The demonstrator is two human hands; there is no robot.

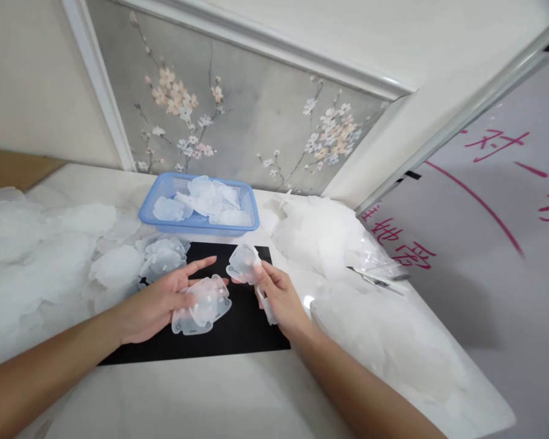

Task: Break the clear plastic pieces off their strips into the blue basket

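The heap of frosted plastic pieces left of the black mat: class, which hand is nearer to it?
Left. The left hand is close by the right side of the heap; the right hand is farther away, by the right edge of the mat.

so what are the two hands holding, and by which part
The left hand holds overlapping translucent pieces at their left side. The right hand pinches a translucent piece by its right edge; another piece shows lower in that hand.
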